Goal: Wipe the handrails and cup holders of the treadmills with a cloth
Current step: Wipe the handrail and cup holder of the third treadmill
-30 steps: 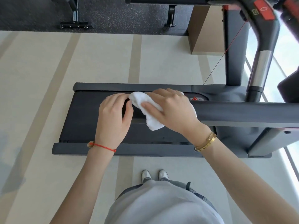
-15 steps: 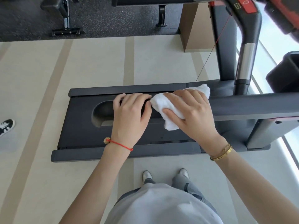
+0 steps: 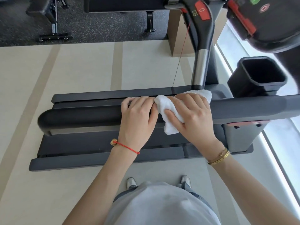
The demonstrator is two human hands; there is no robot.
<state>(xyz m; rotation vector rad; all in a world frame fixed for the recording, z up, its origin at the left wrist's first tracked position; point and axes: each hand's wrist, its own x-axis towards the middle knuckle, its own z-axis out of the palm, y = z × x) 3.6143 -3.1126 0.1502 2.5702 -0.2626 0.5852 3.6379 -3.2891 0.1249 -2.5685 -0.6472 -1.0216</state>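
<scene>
While we lean over a treadmill, both hands wrap its handrail (image 3: 81, 116).
Our right hand (image 3: 191, 117) clasps a white cloth (image 3: 168, 109) around it; our left hand (image 3: 138, 116) grips bare rail.

cloth (image 3: 168, 111) on handrail (image 3: 81, 116), cup holder (image 3: 258, 75) right

A single head-worn wide-angle camera is looking steeply down from above the person's chest. It is facing the near handrail (image 3: 81, 117) at arm's reach, with the treadmill deck (image 3: 97, 143) and floor (image 3: 73, 70) lying beyond. The console (image 3: 276, 21) is entering at upper right.
</scene>
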